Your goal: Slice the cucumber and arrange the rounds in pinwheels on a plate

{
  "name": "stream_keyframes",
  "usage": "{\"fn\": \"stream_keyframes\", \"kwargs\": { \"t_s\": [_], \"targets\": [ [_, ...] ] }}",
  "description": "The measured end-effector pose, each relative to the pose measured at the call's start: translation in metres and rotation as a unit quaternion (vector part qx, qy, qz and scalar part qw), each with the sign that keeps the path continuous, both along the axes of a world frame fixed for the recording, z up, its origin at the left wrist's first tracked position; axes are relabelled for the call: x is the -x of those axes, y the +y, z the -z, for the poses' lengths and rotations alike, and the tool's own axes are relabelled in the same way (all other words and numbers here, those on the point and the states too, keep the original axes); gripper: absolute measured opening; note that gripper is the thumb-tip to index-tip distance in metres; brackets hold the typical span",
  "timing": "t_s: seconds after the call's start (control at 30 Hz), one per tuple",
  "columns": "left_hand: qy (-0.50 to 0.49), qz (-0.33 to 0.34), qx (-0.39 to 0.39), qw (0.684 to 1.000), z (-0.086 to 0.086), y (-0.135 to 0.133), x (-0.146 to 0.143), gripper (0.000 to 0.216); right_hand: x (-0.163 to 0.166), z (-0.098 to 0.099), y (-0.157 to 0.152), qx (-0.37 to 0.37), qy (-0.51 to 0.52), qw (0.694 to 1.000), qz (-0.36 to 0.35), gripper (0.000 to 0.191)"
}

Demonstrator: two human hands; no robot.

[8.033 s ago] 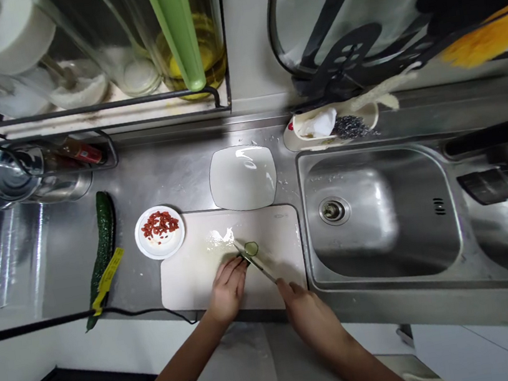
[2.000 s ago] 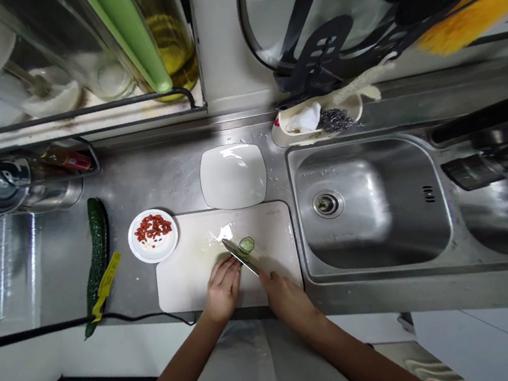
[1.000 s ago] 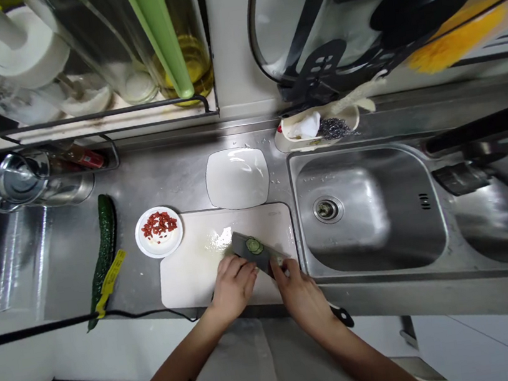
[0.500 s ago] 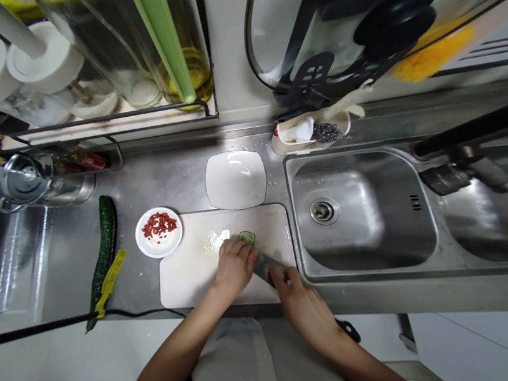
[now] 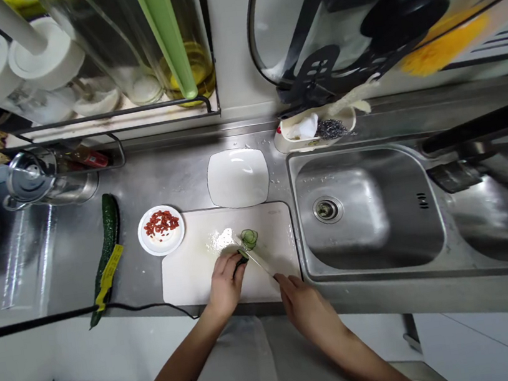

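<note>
The knife (image 5: 260,263) has rolled edge-on, its long axis pointing forward-left.

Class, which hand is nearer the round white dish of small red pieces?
Left. The left hand is right of the dish and lower in view; the right hand, holding the metal-bladed knife, is lower and farther right.

Cutting board (image 5: 186,282) smooth; plate (image 5: 238,179) glossy; sink (image 5: 373,233) shiny metal.
</note>
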State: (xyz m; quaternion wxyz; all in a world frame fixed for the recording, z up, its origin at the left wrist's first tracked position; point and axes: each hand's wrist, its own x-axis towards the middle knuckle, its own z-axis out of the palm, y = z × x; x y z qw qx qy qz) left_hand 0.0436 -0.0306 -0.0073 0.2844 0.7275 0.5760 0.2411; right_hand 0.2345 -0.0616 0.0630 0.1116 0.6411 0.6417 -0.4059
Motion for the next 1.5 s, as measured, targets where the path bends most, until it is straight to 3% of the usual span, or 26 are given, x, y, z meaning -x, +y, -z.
{"fn": "stream_keyframes", "kwargs": {
  "t_s": [0.4, 1.0, 1.5],
  "targets": [
    [-0.013, 0.037, -0.053, 0.998, 0.007, 0.0, 0.002, 0.024, 0.001, -0.006, -0.006, 0.024, -0.046, 0.994, -0.094, 0.046],
    [0.016, 0.035, -0.057, 0.998, 0.006, 0.0, 0.0, 0.024, -0.002, -0.009, -0.009, 0.045, -0.038, 0.993, -0.099, 0.053],
    [0.001, 0.028, -0.06, 0.998, 0.006, 0.002, 0.0, 0.022, 0.001, -0.011, 0.003, 0.064, -0.034, 0.991, -0.11, 0.043]
  ]
}}
